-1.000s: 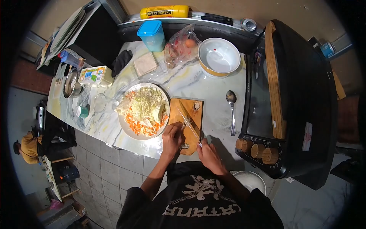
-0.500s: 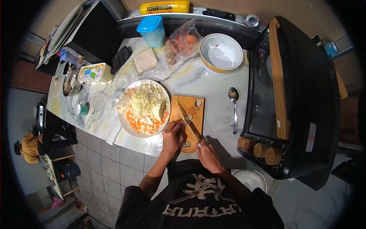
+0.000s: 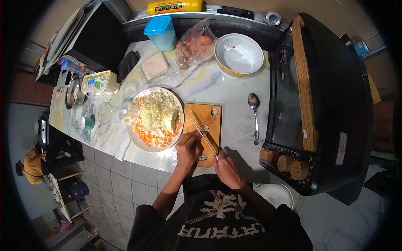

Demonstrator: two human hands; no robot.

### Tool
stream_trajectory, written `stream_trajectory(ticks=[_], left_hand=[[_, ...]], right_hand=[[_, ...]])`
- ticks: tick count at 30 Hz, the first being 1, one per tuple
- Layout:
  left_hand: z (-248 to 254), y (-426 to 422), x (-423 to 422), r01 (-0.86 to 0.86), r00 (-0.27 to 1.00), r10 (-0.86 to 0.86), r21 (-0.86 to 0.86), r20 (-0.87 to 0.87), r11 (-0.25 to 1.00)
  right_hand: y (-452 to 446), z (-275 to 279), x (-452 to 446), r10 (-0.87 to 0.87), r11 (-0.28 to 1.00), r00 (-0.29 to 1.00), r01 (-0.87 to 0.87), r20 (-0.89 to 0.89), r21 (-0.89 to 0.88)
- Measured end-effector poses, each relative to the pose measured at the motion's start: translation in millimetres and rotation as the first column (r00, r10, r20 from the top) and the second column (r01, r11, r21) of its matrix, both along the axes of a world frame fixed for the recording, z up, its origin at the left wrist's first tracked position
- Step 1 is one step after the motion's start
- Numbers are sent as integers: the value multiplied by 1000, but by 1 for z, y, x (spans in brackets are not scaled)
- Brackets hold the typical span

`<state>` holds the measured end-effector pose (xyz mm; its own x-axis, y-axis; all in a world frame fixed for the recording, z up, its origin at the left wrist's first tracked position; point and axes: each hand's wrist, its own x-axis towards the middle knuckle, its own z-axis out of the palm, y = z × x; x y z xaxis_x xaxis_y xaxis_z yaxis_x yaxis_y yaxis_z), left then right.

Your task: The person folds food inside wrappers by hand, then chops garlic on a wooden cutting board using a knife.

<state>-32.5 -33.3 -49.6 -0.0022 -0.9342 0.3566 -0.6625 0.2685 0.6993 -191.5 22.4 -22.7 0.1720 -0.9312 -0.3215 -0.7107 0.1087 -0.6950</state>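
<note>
My right hand [image 3: 227, 168] is closed round the handle of a knife [image 3: 204, 134], whose blade slants up and left over a wooden cutting board [image 3: 215, 125]. At the board's left edge, my left hand [image 3: 189, 149] has its fingers bent together close to the blade; whatever they grip is hidden. Small chopped pieces [image 3: 204, 128] lie by the blade, and more [image 3: 202, 157] rest near the board's lower edge. Left of the board stands a white plate [image 3: 137, 142] heaped with shredded pale vegetable [image 3: 157, 109] and diced orange pieces [image 3: 146, 136].
A spoon [image 3: 253, 119] lies right of the board, beside a black oven [image 3: 331, 113]. Behind are a white bowl [image 3: 238, 55], a bag with an egg [image 3: 204, 40] and a blue-lidded container [image 3: 161, 34]. A person [image 3: 34, 166] is at far left.
The knife blade has shifted slightly against the board, between my two hands. The camera view has moved a little, so the countertop items appear slightly displaced.
</note>
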Motion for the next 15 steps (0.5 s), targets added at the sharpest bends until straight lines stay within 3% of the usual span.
stream_trajectory(ticks=[3, 5, 15], left_hand=[[-4, -2, 1, 10, 1000, -10, 1, -2, 1000], [-6, 0, 1, 15, 1000, -15, 17, 0, 1000], [-8, -1, 2, -23, 1000, 23, -14, 21, 1000]], right_hand=[[-1, 2, 1, -12, 1000, 1000, 11, -19, -28], [-1, 3, 1, -25, 995, 1000, 23, 16, 94], [-5, 6, 2, -30, 997, 999, 27, 27, 72]])
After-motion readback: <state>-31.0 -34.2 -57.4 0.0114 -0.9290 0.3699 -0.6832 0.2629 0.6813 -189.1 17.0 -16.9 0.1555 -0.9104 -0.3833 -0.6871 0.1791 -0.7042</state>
